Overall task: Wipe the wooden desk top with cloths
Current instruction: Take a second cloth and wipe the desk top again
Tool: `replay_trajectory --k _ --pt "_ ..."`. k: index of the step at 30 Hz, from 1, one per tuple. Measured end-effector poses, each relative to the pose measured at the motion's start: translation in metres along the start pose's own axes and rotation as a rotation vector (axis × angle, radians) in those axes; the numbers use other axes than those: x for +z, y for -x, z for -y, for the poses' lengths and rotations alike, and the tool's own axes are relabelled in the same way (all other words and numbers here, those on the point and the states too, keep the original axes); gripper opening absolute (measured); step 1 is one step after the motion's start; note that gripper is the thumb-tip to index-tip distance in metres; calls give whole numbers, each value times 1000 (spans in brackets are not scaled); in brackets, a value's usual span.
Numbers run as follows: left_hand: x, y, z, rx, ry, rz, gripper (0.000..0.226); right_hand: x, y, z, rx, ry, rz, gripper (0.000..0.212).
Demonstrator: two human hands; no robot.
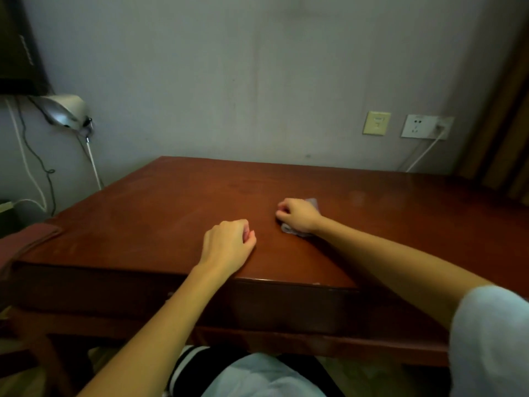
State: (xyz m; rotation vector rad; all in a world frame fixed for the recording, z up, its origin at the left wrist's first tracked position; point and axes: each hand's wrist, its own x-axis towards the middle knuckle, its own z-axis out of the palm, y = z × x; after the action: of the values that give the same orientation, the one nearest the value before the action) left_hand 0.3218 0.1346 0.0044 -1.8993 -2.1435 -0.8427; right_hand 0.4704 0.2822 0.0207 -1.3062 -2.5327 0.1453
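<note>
- Tabletop (171, 213): reddish-brown wood that fills the middle of the view, with its near edge just in front of the person's lap. Faint pale smears show on the left and far parts. Whether they are dust or wiping tracks cannot be told.
- Left hand (229, 245): rests on the wood just inside the near edge. Its grip is closed, the fingers curled in against the thumb, and nothing shows in it.
- Right hand (299, 214): lies a little further in and to the right, apart from the left. Its grip is clamped on the cloth (287, 229), a small pale wad pressed to the wood. Bits of it peep out below the wrist and beyond the knuckles.
- Step in hand, as I judge it: wiping the middle of the surface with the right hand while the left braces.
- Next move, as I judge it: sweep the wad outward with steady downward pressure, towards the far right stretch and the back edge, which will take a longer reach.
- Red fabric (27, 242): hangs over the left corner. It could be a second cloth, but I cannot tell.
- Wall (257, 81): stands behind the far edge, with sockets (419, 126) on the right and a lamp (64, 111) on the left.
</note>
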Motion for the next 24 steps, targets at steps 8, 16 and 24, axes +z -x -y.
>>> replay_trajectory --k 8,16,24 --pt "-1 2 1 -10 12 8 26 -17 104 16 -500 -170 158 31" --pt "-1 0 -1 40 -71 37 27 -27 22 -86 -6 -136 60 20" --pt "2 -42 21 -15 -51 121 28 12 -77 -22 -108 -25 35 22"
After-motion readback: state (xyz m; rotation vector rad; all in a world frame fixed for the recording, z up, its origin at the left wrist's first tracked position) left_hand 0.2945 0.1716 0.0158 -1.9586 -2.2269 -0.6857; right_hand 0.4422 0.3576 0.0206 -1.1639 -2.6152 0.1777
